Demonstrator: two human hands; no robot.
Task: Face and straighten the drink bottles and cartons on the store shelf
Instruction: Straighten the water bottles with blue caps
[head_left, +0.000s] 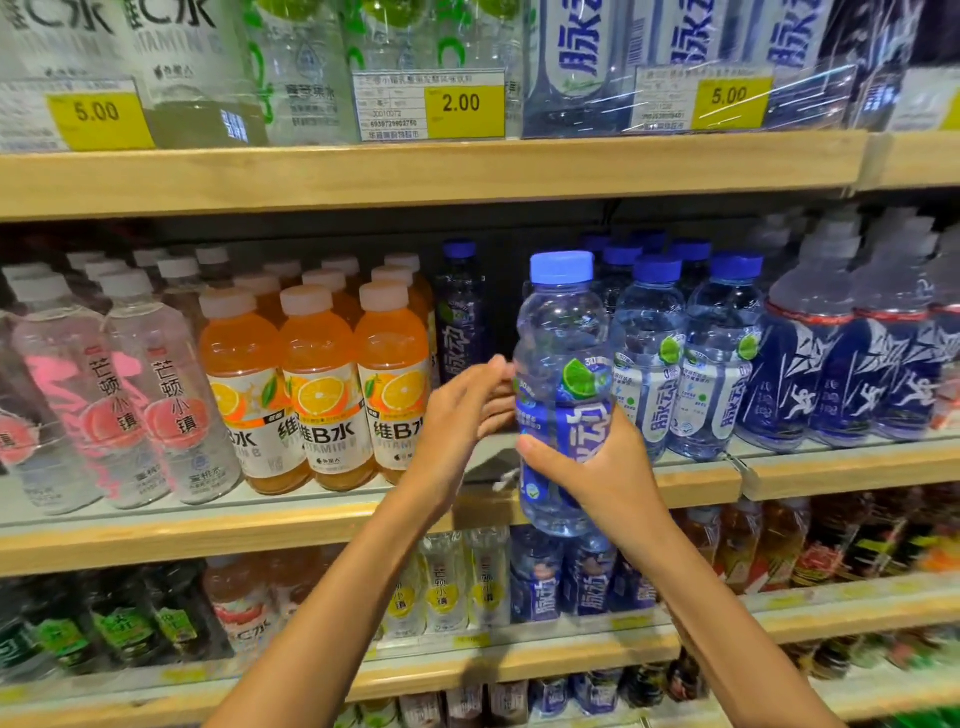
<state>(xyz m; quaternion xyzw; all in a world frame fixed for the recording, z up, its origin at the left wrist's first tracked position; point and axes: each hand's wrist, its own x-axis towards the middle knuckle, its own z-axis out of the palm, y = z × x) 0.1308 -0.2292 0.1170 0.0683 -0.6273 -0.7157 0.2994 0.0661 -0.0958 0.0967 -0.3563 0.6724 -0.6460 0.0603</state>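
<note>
The right hand (589, 467) has its grip closed round the lower label of a clear blue-capped bottle (561, 322), holding it upright in front of the middle shelf (208, 540). It sits at the gap between the orange drinks (317, 384) on the left and the matching blue-capped row (649, 353) on the right. The left hand (462, 410) has a loose, flat grip, with fingertips at the bottle's left side. A dark purple bottle (460, 317) stands far back in the gap.

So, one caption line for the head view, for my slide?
Right hand holds a blue-capped bottle in front of the middle shelf; left hand is open beside it.
</note>
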